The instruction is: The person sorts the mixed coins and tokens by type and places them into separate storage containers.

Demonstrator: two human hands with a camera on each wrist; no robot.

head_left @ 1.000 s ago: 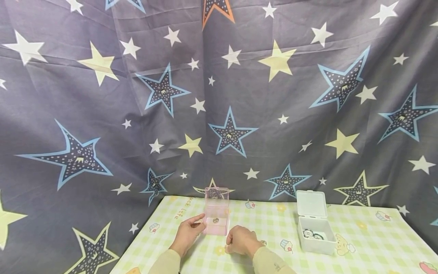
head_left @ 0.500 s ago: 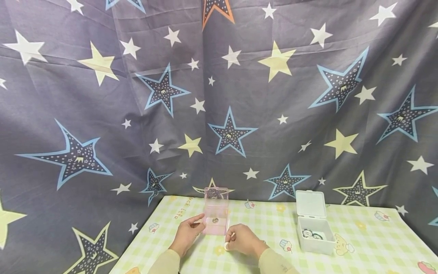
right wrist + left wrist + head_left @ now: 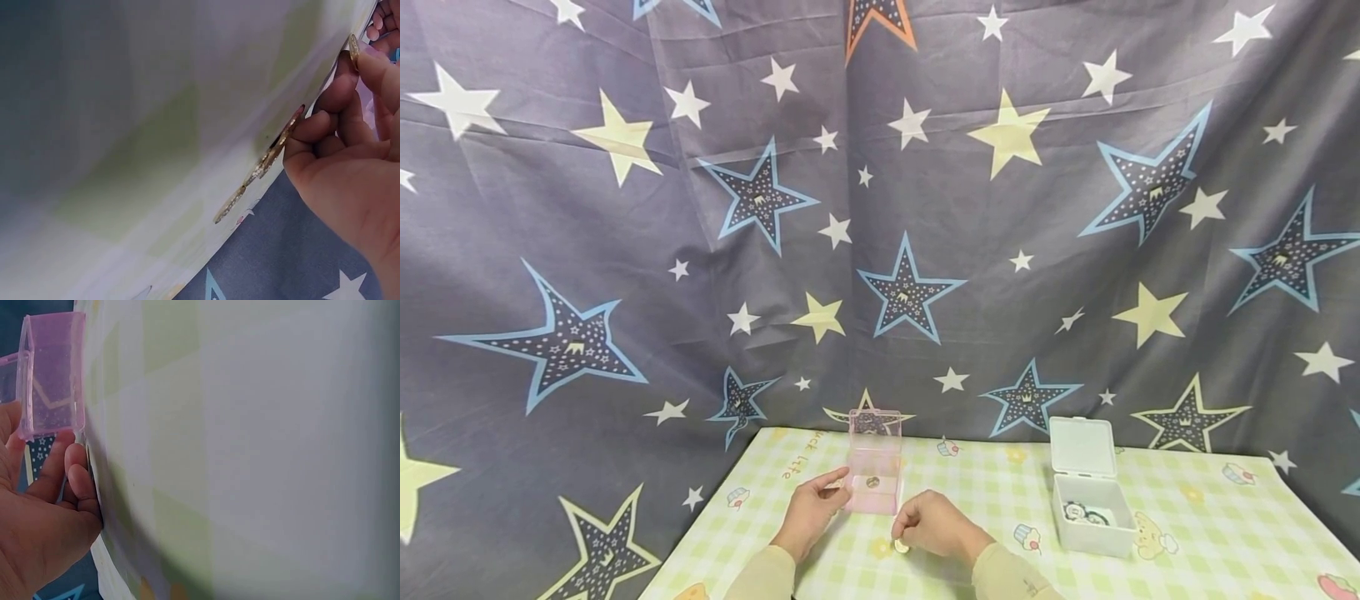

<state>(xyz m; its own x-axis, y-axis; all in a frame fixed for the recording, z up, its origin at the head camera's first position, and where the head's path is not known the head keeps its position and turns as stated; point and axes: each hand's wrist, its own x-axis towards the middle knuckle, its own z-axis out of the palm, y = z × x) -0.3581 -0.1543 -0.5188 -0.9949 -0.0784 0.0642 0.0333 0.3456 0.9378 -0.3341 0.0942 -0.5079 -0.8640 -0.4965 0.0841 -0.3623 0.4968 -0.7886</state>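
Pinched between thumb and finger of the right hand (image 3: 932,525): a thin gold disc (image 3: 354,51). Held at its left side by the fingers and thumb of the left hand (image 3: 812,515): a see-through pink box (image 3: 874,506) of hard plastic, lid up, on the checked worktop (image 3: 977,468), with one round metallic piece (image 3: 872,482) inside. Visible only from the right wrist: further gold discs (image 3: 272,153) by the curled fingers, grainy-edged, perhaps overlapping. Well to the right: an opaque white box (image 3: 1101,543), likewise open.
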